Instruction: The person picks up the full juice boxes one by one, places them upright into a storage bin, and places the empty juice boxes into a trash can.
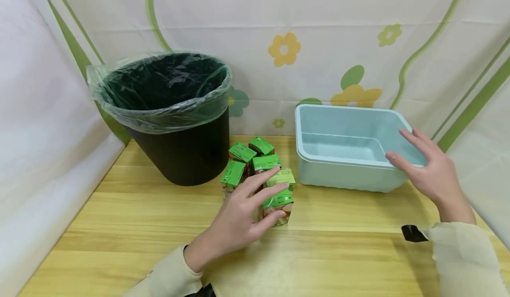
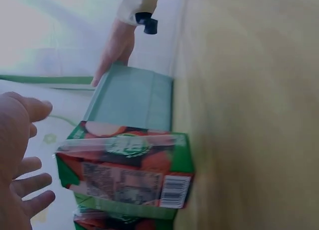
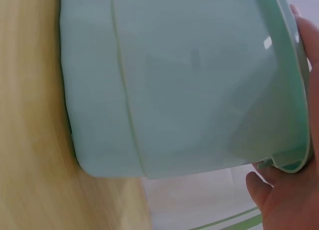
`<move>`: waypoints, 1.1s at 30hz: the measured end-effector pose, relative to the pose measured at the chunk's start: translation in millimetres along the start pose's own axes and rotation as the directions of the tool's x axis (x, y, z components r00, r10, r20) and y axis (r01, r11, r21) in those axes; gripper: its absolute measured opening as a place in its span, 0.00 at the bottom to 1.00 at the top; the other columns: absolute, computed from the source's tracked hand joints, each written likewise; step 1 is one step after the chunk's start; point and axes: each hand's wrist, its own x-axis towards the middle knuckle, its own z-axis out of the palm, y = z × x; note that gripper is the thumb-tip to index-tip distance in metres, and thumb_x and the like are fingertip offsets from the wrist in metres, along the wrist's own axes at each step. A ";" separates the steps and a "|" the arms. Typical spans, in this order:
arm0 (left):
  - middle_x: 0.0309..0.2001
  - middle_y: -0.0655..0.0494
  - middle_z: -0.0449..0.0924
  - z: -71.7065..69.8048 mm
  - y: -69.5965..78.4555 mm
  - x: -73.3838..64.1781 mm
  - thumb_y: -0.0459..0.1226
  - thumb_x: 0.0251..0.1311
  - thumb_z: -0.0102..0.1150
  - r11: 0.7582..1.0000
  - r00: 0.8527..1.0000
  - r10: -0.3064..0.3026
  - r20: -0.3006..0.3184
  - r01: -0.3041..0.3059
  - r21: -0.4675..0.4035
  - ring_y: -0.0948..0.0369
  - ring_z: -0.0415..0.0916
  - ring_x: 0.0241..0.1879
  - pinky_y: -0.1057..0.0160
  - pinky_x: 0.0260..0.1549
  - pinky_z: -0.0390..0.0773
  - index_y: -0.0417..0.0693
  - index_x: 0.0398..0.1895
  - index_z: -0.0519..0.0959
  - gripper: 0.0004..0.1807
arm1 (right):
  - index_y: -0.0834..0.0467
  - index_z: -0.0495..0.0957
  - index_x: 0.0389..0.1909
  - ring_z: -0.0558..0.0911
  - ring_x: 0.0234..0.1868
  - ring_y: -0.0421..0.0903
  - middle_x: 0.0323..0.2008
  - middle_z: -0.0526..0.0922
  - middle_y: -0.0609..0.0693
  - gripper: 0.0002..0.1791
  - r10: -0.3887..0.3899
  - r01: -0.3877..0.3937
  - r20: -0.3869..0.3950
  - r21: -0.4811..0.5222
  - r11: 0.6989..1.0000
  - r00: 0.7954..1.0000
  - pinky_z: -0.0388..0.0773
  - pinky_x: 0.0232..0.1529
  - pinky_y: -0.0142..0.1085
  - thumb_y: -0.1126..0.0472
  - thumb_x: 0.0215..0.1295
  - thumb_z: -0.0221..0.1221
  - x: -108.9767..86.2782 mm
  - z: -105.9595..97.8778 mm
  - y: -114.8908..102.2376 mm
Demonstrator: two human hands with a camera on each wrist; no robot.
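Observation:
Small juice boxes (image 1: pixel 279 199) with green tops stand grouped on the table. A red and green juice box (image 2: pixel 127 165) shows a wrapped straw and a barcode in the left wrist view. My left hand (image 1: pixel 239 219) is over the front of the group, its fingers spread and apart from the nearest box, holding nothing. A pale blue plastic bin (image 1: pixel 342 175) stands upright to the right. My right hand (image 1: pixel 434 173) holds its front right corner, the thumb over the front rim; in the right wrist view, fingers (image 3: pixel 259 190) curl below the lip.
A black trash can (image 1: pixel 183 151) with a translucent green liner bag (image 1: pixel 167 120) stands at the back left. Behind it all hangs a white curtain (image 1: pixel 223 5) with flower prints, and more cloth closes both sides. The wooden table (image 1: pixel 131 217) reaches toward me.

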 end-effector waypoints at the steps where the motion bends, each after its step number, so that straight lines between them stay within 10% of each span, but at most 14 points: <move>1: 0.77 0.49 0.72 1.5 0.5 -1.9 0.42 0.63 0.75 1.000 1.000 -0.003 -0.001 0.003 0.008 0.53 0.73 0.74 0.51 0.69 0.78 0.51 0.68 0.81 0.29 | 0.35 0.55 0.85 0.38 0.88 0.63 0.87 0.43 0.38 0.43 0.008 -0.008 -0.005 0.010 1.000 1.000 0.36 0.78 0.76 0.42 0.74 0.63 -0.6 0.5 0.3; 9: 0.69 0.51 0.80 10.8 1.8 -12.5 0.38 0.62 0.76 0.998 0.998 -0.062 -0.020 0.062 0.013 0.56 0.78 0.66 0.56 0.62 0.82 0.53 0.62 0.86 0.23 | 0.33 0.53 0.85 0.38 0.88 0.60 0.84 0.44 0.24 0.44 0.054 -0.052 -0.022 0.054 0.997 0.998 0.37 0.80 0.74 0.41 0.73 0.63 -5.4 0.9 2.8; 33: 0.58 0.50 0.81 22.0 -4.3 -21.7 0.33 0.58 0.78 0.995 0.991 -0.099 -0.088 0.096 -0.042 0.59 0.84 0.50 0.72 0.37 0.82 0.52 0.50 0.89 0.16 | 0.30 0.50 0.85 0.38 0.88 0.59 0.84 0.44 0.24 0.45 0.073 -0.072 -0.008 0.091 0.993 0.997 0.39 0.80 0.73 0.40 0.74 0.63 -5.6 0.0 3.2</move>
